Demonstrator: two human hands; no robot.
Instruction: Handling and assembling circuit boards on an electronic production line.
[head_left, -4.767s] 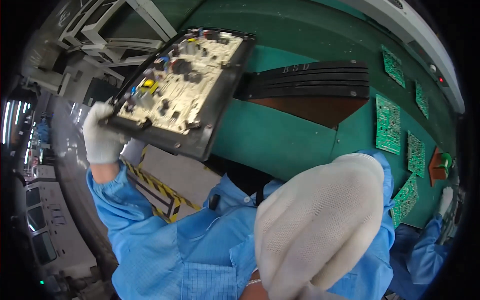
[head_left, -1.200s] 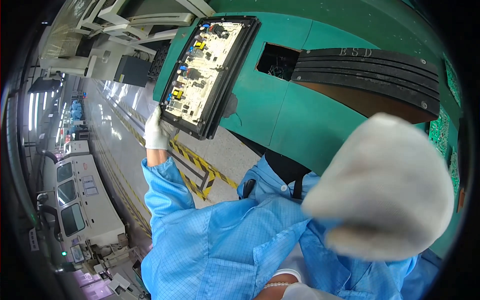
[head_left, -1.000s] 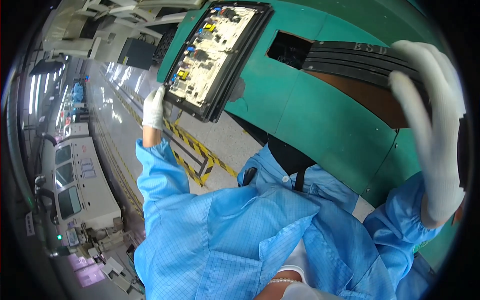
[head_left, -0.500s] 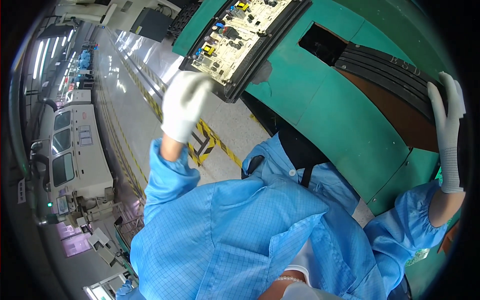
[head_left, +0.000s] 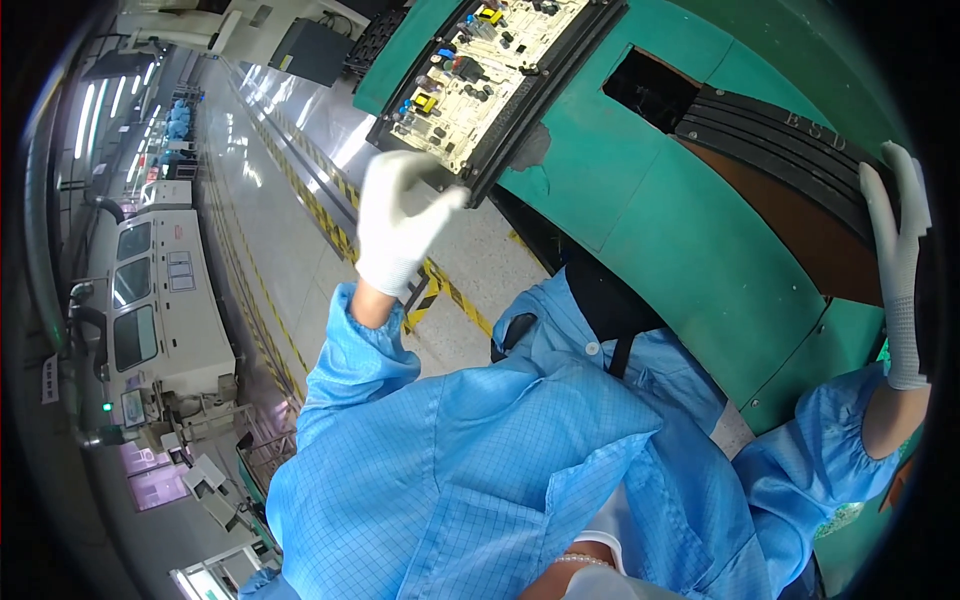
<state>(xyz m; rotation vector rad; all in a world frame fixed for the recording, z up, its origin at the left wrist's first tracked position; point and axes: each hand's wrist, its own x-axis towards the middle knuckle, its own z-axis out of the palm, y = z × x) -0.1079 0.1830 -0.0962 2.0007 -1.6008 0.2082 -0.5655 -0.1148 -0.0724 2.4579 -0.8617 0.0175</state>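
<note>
A black tray [head_left: 490, 140] at the top, upper middle, bears pale circuit boards [head_left: 475, 75] with blue, yellow and black parts. My left hand [head_left: 402, 225], in a white glove, is raised at the tray's near left corner. Its thumb and fingers are spread apart with nothing between them; whether the fingertips touch the tray I cannot tell. At the far right, my right hand [head_left: 903, 235], also gloved in white, lies against the end of a stack of long black trays [head_left: 770, 140]. Its fingers are stretched out and apart, partly hidden in the dark rim.
Both trays lie on a green work surface [head_left: 620, 190] with a dark rectangular opening [head_left: 650, 90] beside the stack. Below the stack is a brown panel [head_left: 770, 220]. On the left are a floor with yellow-black tape [head_left: 310, 205] and a large white machine [head_left: 165, 290].
My left hand has moved slightly right and down, with its thumb now spread out toward the tray corner. My right hand stays at the end of the stack.
</note>
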